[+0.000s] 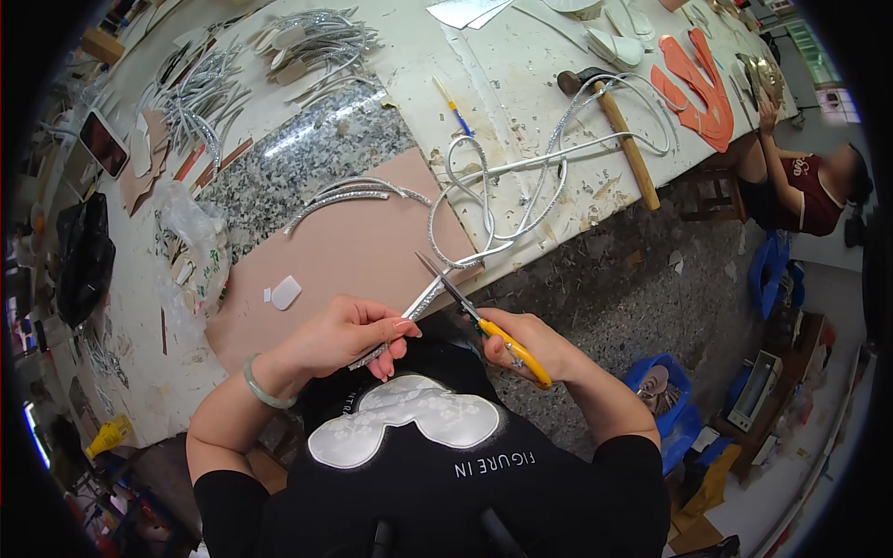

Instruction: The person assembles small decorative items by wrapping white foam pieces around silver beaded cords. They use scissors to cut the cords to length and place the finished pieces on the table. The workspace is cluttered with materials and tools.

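My left hand (339,337) pinches the near end of a long silver glitter strap (507,181) that loops back across the white worktable (521,65). My right hand (530,344) grips yellow-handled scissors (470,312), whose open blades cross the strap just beyond my left fingers. Both hands hover at the table's near edge, above a tan leather sheet (344,256). A green bangle (260,386) circles my left wrist.
Cut silver strap pieces (358,191) lie on a granite slab (307,158), with more piled (312,42) further back. A wooden hammer (619,130), orange sole pieces (698,84) and a blue pen (456,107) rest on the table. Another person (805,186) sits at right.
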The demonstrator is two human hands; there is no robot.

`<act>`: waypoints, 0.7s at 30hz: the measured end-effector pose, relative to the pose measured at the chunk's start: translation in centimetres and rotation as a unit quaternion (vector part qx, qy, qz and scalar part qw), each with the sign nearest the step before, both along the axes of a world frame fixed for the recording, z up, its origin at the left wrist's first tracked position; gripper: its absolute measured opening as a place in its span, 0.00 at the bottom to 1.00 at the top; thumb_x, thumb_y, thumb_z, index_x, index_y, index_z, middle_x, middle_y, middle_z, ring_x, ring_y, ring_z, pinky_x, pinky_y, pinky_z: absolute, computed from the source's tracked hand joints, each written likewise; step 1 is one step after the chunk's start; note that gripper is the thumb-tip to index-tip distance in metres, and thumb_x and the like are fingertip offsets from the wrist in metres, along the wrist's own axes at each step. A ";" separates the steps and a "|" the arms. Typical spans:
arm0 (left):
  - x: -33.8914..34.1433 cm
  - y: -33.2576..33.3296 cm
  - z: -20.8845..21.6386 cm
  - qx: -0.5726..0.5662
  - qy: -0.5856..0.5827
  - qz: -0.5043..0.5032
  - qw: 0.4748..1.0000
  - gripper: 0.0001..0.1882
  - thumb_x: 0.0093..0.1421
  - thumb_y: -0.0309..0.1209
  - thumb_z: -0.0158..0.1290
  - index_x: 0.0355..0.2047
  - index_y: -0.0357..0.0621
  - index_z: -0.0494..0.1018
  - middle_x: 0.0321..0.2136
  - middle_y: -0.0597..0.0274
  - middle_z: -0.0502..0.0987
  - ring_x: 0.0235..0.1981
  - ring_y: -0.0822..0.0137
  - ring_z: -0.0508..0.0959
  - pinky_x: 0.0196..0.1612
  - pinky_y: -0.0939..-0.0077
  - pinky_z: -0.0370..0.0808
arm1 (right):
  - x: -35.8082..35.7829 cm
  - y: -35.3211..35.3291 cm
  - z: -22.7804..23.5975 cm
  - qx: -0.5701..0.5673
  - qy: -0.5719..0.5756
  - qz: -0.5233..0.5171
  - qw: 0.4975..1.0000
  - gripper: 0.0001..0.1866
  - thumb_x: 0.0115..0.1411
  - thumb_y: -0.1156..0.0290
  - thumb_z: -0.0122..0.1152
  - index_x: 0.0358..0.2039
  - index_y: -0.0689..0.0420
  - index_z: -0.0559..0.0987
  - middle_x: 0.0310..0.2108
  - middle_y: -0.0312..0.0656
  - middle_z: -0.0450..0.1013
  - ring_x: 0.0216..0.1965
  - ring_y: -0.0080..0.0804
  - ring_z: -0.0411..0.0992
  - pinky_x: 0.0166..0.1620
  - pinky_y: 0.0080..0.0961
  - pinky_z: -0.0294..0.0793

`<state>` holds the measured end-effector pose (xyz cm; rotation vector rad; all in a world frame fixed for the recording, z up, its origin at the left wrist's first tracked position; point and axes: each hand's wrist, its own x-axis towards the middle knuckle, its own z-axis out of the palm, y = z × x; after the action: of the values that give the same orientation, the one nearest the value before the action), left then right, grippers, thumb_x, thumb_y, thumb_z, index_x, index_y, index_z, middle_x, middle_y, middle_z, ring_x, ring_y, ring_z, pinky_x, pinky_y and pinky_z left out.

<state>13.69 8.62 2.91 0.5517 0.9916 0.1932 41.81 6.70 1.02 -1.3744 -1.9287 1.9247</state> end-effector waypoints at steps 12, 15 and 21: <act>-1.8 -0.1 0.1 0.006 -0.002 0.044 0.999 0.13 0.66 0.29 0.48 0.41 0.28 0.74 0.22 0.62 0.77 0.17 0.74 0.76 0.23 0.81 0.75 | 1.0 -0.4 0.3 -0.077 0.049 -0.091 0.992 0.20 0.57 0.58 0.67 0.42 0.59 0.76 0.19 0.35 0.72 0.23 0.17 0.68 0.28 0.19 0.69; -2.1 0.0 0.0 0.003 -0.056 0.061 0.997 0.15 0.67 0.33 0.48 0.45 0.31 0.73 0.25 0.65 0.76 0.22 0.75 0.77 0.26 0.83 0.78 | 0.3 0.4 0.2 -0.020 0.168 -0.119 0.978 0.30 0.52 0.72 0.71 0.54 0.59 0.68 0.29 0.35 0.75 0.28 0.16 0.70 0.33 0.15 0.70; -1.8 -0.2 0.6 0.014 -0.128 0.093 0.987 0.15 0.67 0.30 0.48 0.49 0.33 0.72 0.28 0.64 0.76 0.25 0.76 0.77 0.28 0.85 0.77 | -3.9 2.3 1.4 0.071 0.188 -0.221 0.954 0.34 0.53 0.78 0.68 0.58 0.63 0.62 0.39 0.41 0.74 0.35 0.19 0.72 0.42 0.16 0.72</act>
<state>11.85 8.42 3.52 0.4460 0.7906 0.4345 37.87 9.04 2.40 -1.1687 -1.4094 1.6483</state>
